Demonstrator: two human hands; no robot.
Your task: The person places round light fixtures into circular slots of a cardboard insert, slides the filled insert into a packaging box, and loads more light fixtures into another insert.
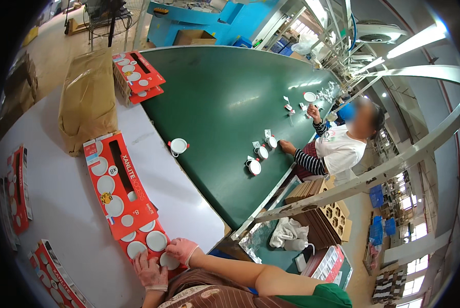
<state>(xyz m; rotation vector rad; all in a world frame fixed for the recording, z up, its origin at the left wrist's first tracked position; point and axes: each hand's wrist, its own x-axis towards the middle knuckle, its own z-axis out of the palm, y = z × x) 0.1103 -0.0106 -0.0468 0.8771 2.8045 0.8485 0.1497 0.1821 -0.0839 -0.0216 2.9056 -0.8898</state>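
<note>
Head view: left hand, right hand at white discs;
I can't tell if fingers grip; uneven pressure could dislodge one.

Abt. 7 o'clock, L hand & R hand have pale pink gloves; discs there are white. Betw. 8 & 9 o'clock, carton is red w/ white circles, dark strip. At 10 o'clock, parcel is brown. Approx. 12 o'clock, tabletop is dark green. At 3 o'clock, co-worker's shirt is white, sleeves black-white striped.
</note>
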